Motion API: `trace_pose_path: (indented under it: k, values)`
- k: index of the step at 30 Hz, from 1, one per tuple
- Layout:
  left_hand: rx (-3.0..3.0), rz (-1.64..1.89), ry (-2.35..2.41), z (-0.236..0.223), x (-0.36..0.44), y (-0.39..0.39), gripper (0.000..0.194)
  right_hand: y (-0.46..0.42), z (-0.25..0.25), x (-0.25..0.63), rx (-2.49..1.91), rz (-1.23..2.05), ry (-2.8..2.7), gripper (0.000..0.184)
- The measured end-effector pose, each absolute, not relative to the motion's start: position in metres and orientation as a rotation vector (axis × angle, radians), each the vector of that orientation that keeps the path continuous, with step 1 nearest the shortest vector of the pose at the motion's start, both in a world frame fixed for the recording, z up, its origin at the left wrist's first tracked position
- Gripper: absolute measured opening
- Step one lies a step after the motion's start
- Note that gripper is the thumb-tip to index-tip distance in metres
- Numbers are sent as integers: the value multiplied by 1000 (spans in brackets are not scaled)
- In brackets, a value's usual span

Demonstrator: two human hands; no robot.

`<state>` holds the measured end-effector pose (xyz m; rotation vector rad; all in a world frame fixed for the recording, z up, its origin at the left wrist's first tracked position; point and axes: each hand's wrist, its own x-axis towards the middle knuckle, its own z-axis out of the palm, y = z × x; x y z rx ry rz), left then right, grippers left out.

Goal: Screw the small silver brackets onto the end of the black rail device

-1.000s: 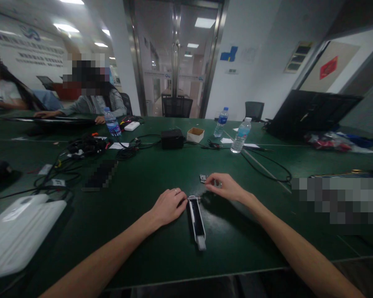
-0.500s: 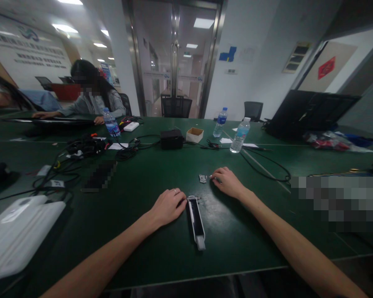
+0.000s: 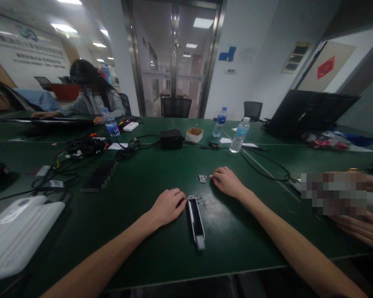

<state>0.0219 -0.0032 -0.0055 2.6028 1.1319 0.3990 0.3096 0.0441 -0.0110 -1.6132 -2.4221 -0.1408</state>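
A long narrow black-and-white device [image 3: 196, 221] lies lengthwise on the green table [image 3: 149, 256] in front of me. My left hand [image 3: 168, 205] rests curled against its far left end, fingers pressed to it. My right hand [image 3: 226, 181] lies beyond it to the right, fingers closed on a tiny metal piece [image 3: 211, 176] that I cannot make out. A small grey metal plate [image 3: 202, 178] lies just left of those fingertips.
Tangled black cables [image 3: 87, 147], a black box [image 3: 171, 138], a small cardboard box [image 3: 194, 134] and water bottles [image 3: 240, 135] sit further back. A white case [image 3: 18, 229] lies at left. A person sits at far left; another person's hands [image 3: 360, 225] lie at right.
My right hand moved a little farther from me and its fingers closed beside the metal plate. Another person's hands have come into view at the right edge. My left hand has stayed put.
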Motion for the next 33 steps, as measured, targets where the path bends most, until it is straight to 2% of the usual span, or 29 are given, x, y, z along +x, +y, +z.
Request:
trace_pose_path:
  k: [12, 22, 33]
  values:
    - [2640, 433, 1109, -7, 22, 2, 25, 43, -9, 303, -1609, -129, -2402, 19]
    - [2617, 395, 1127, -6, 22, 3, 26, 44, -11, 301, -1645, -83, -2397, 9]
    - [2590, 354, 1144, -6, 22, 3, 27, 38, -6, 298, -1678, 18, -2418, 15]
